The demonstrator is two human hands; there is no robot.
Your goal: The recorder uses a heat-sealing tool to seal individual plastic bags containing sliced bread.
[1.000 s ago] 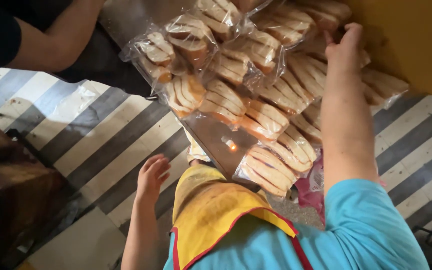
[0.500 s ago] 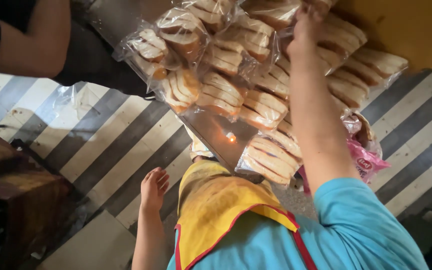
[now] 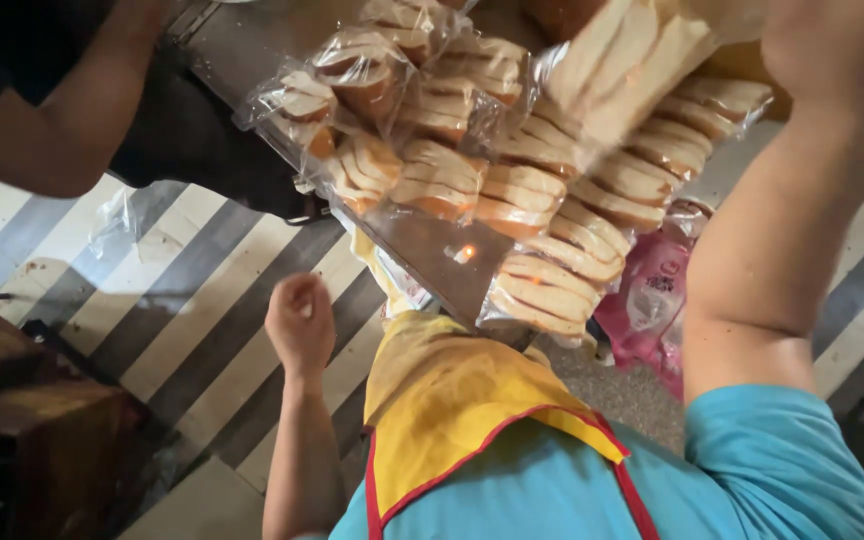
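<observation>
Several clear bags of sliced bread (image 3: pixel 472 180) lie packed together on a metal table (image 3: pixel 422 255) in front of me. My right hand (image 3: pixel 837 45) is raised at the top right, blurred and partly cut off by the frame. It grips one bag of sliced bread (image 3: pixel 617 60), lifted close to the camera above the others. My left hand (image 3: pixel 300 325) hangs low beside my yellow apron (image 3: pixel 452 400), over the striped floor. Its fingers are curled into a loose fist with nothing in them.
Another person's bare forearm (image 3: pixel 62 130) with a dark sleeve reaches in at the top left. A pink plastic bag (image 3: pixel 652 300) sits under the table's right side. A dark wooden block (image 3: pixel 22 410) stands at the left, and a loose clear bag (image 3: pixel 117 215) lies on the grey-and-white striped floor (image 3: pixel 182 300).
My right hand has come up from the far bread bags towards the camera with one bag in it. My left hand's fingers have curled from spread to a loose fist.
</observation>
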